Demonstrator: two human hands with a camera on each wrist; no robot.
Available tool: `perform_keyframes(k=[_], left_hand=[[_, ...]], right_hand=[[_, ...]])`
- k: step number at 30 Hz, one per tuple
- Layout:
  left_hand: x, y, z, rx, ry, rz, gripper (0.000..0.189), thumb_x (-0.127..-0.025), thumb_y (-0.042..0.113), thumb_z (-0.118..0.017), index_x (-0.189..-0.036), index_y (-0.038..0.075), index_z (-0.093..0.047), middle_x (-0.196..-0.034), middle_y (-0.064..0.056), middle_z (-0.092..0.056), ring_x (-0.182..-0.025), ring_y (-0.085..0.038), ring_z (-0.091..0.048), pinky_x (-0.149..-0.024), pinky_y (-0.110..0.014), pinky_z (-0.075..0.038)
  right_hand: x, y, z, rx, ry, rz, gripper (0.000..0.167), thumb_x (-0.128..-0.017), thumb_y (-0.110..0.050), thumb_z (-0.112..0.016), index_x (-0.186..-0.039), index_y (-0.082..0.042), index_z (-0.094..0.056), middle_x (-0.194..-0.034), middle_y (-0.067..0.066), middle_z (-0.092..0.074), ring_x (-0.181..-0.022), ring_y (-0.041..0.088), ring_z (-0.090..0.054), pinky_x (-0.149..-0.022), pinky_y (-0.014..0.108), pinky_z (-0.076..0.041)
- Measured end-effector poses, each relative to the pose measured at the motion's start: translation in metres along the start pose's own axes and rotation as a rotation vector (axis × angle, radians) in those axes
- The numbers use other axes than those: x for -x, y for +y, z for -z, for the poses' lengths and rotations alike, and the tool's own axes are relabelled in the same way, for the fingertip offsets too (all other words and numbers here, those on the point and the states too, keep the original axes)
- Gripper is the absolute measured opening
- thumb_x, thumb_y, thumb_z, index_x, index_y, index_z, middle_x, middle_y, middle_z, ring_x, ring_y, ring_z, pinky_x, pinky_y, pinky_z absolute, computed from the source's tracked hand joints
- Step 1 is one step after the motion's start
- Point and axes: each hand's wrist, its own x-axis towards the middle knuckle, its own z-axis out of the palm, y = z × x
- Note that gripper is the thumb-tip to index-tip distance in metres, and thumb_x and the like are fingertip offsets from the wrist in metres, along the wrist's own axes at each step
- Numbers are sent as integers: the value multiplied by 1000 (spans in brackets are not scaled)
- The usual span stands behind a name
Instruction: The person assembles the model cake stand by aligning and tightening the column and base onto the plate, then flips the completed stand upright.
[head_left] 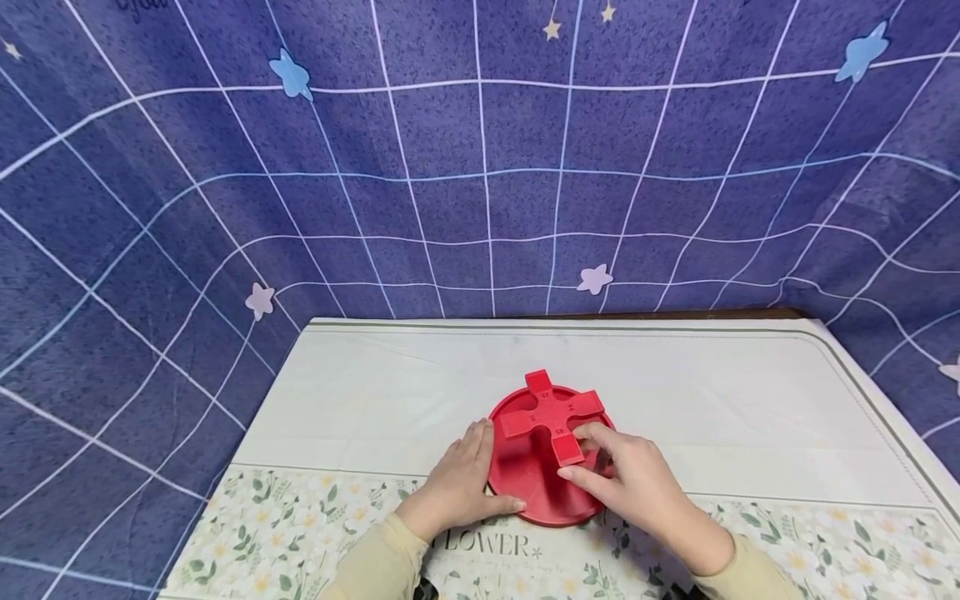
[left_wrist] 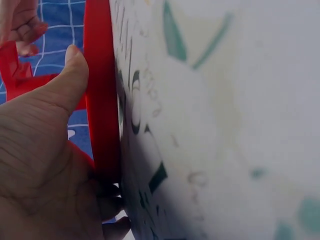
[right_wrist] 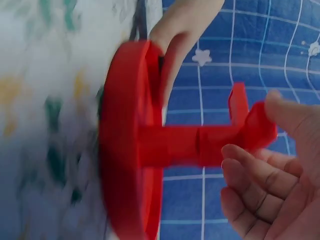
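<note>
A round red dish-like base [head_left: 517, 475] with a raised rim lies on the table mat. From its middle rises a red post [right_wrist: 172, 146], topped by a red four-armed cross piece [head_left: 552, 412] with small numbers marked on its arms. My left hand [head_left: 459, 483] holds the base at its left side, fingers along the rim and thumb at the front edge. With thumb and forefinger, my right hand [head_left: 637, 475] pinches the near arm of the cross piece; its other fingers curl below, as the right wrist view shows. The left wrist view has the thumb [left_wrist: 72, 75] against the red rim.
Under the base lies a white mat [head_left: 375, 392] with a floral printed front band [head_left: 300, 517] and lettering. A blue curtain [head_left: 517, 200] with grid lines and stars hangs behind the table and along its sides.
</note>
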Motion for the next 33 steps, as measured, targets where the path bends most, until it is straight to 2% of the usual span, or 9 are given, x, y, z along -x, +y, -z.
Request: perform_keyframes(k=[4,7,9,12,16,18,21,33], left_hand=[[1,-6,2,54,-7,-16,117,-78,67,-67,-154,-2,-14,-160,-17,-16,-148,-33,-12,-116,-51,-21],[1,-11,5,106,7,-43,115,-77,62,-73,-154,-1,-17,-160,-14,-19,-147,-33,-15,-115,-51,-23],[2,-15,5,128,17,-59,113,-75,59,-76,-154,0,-19,-160,-12,-21,-147,-33,-17,-114,-50,-25],[2,-19,5,133,25,-76,113,-74,57,-77,-155,2,-20,-160,-10,-22,-147,-32,-18,-114,-50,-26],[3,-21,8,126,42,-106,114,-72,54,-81,-154,1,-21,-159,-12,-23,-146,-33,-20,-114,-50,-25],[3,-20,9,112,49,-114,115,-71,52,-82,-154,0,-22,-159,-13,-25,-146,-34,-21,-114,-50,-25],[1,-20,8,83,61,-118,115,-69,51,-84,-153,0,-24,-158,-13,-28,-145,-33,-23,-114,-49,-26],[-4,-22,5,35,120,-136,111,-67,48,-84,-150,-3,-31,-154,-15,-35,-142,-33,-30,-113,-46,-30]], right_hand=[[3,17,7,20,7,-4,44,-80,-35,-81,-116,-15,-67,-87,-11,-68,-68,1,-59,-57,25,-51],[7,33,12,68,16,-1,46,-80,-34,-80,-119,-12,-67,-98,-5,-71,-86,11,-66,-70,37,-55],[11,44,14,97,1,-4,51,-80,-35,-80,-122,-10,-66,-109,-1,-70,-100,18,-66,-79,43,-55],[16,58,16,113,-73,-13,66,-79,-40,-81,-130,-5,-60,-124,7,-65,-115,28,-60,-91,50,-51],[18,72,14,65,-243,-51,96,-73,-49,-83,-142,5,-44,-140,18,-53,-127,34,-50,-99,52,-45],[18,76,13,33,-308,-66,107,-70,-52,-84,-145,8,-37,-144,20,-47,-131,35,-46,-101,51,-43],[16,79,13,22,-346,-77,113,-66,-56,-83,-146,9,-35,-146,21,-45,-132,37,-44,-102,52,-42],[10,81,12,49,-343,-92,115,-60,-56,-85,-144,9,-40,-141,20,-51,-126,36,-51,-99,50,-45]])
